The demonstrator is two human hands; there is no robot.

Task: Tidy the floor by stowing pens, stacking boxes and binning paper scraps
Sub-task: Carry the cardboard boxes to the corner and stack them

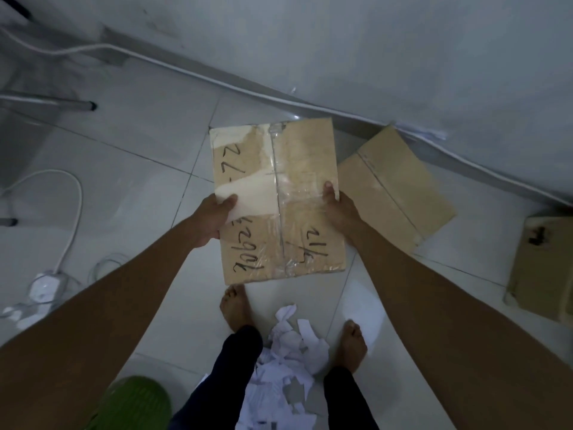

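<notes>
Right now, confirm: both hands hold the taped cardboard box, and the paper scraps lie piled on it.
No: the head view shows the paper scraps piled on the floor between the feet, not on the taped cardboard box. The left hand and right hand do hold it.
</notes>
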